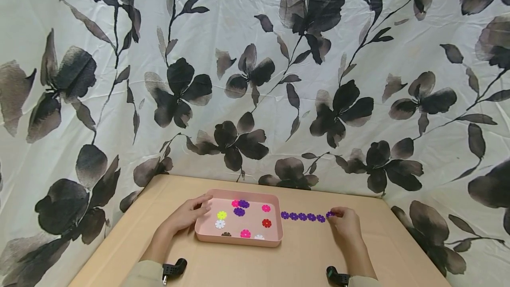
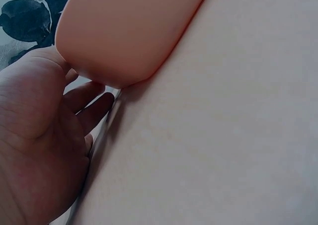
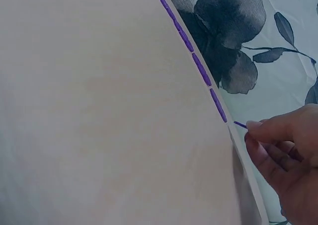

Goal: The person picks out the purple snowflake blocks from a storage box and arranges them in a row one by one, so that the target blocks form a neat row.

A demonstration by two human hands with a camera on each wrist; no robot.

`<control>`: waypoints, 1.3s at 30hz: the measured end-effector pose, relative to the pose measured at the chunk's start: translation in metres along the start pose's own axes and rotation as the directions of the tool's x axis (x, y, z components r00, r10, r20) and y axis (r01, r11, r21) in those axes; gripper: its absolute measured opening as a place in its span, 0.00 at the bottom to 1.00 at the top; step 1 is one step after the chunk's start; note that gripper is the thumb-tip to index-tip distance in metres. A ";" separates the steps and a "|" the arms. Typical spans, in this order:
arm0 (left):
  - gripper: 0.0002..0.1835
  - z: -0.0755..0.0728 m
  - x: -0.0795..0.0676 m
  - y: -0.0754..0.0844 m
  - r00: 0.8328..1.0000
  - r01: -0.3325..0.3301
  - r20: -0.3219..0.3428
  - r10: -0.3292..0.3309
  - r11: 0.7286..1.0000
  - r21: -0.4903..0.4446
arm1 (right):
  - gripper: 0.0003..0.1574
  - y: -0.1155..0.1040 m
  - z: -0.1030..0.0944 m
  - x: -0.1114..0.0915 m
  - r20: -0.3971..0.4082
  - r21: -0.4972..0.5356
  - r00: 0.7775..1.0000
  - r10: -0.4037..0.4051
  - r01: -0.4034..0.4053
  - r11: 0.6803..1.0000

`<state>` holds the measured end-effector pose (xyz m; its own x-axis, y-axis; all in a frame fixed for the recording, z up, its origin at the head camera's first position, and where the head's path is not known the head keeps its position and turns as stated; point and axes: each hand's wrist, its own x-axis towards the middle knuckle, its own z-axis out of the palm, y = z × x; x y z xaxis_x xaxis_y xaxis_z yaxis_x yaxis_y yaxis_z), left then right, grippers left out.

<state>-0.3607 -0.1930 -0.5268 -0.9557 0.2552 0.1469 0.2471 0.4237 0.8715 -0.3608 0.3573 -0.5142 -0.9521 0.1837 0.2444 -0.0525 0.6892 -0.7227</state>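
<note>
My right hand [image 1: 347, 221] pinches a purple flower-shaped disc [image 1: 329, 214] between thumb and fingertips, just past the right end of a row of purple flower-shaped discs [image 1: 302, 217]. The right wrist view shows the held disc [image 3: 240, 124] edge-on, slightly apart from the row [image 3: 201, 69]. At the left, my left hand [image 1: 184, 214] holds the pink tray [image 1: 239, 241] by its left side. In the left wrist view the thumb passes behind the tray's wall [image 2: 119, 36] and other fingers bend below its corner; the thumb tip is hidden.
Inside the tray lie loose flower discs: purple [image 1: 239, 211], yellow [image 1: 222, 215], white [image 1: 220, 224], red [image 1: 266, 223], pink [image 1: 245, 233] and brown [image 1: 226, 234]. The tan tabletop [image 1: 303, 260] meets a floral cloth [image 1: 247, 101] behind it.
</note>
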 end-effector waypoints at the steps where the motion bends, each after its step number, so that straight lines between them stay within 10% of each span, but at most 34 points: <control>1: 0.29 0.000 0.000 0.000 1.000 0.000 0.001 0.000 1.000 -0.001 | 0.14 0.001 0.000 0.000 0.000 -0.009 1.000 -0.006 0.006 1.000; 24: 0.29 0.000 0.001 -0.001 1.000 0.001 0.007 -0.001 1.000 0.000 | 0.16 -0.008 -0.001 0.001 -0.022 -0.045 1.000 0.013 -0.014 0.999; 39: 0.29 0.000 0.000 0.002 1.000 -0.006 0.009 0.006 1.000 0.002 | 0.17 -0.061 0.025 0.003 -0.141 0.090 0.973 -0.180 0.194 0.977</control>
<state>-0.3604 -0.1927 -0.5252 -0.9527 0.2658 0.1477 0.2531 0.4241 0.8695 -0.3685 0.2979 -0.4854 -0.8748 0.1535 0.4596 -0.2633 0.6457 -0.7168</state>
